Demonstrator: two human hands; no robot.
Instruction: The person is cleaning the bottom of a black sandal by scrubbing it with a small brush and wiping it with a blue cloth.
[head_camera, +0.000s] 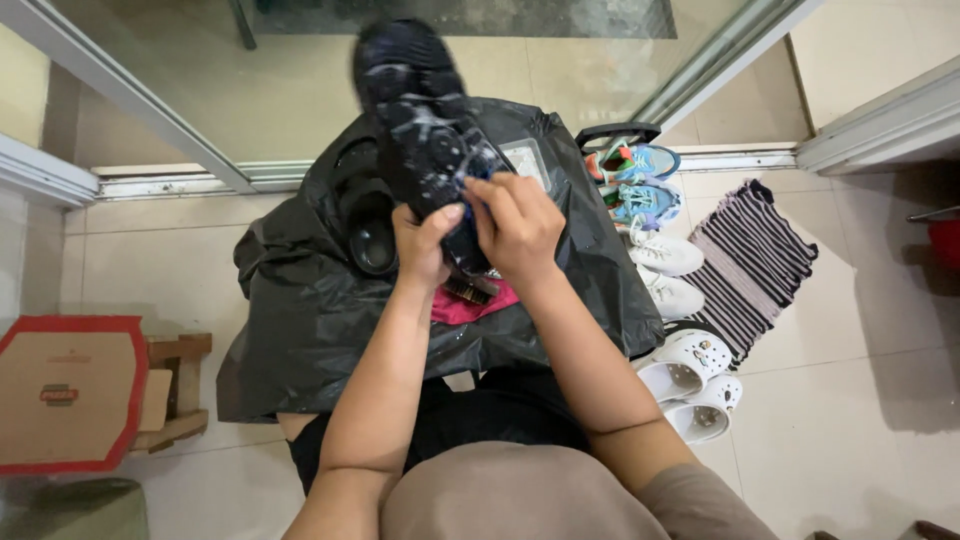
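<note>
Two hands worked on one dark shoe (425, 120), held sole-up over a black bag (300, 310) spread across the lap; the left hand (420, 245) gripped the shoe's heel end, fingers closed round it, while the right hand (518, 228) pinched something small and blue against the sole, too hidden to name. White suds streaked the sole, so scrubbing looked well underway though not finished; rinsing seemed left. A second dark shoe (368, 225) lay on the bag beside it, its condition unclear; a brush (468, 290) and pink cloth (470, 305) rested below the hands. Other shoes (665, 250) lined the floor (860, 330) by a striped mat (750, 260).
</note>
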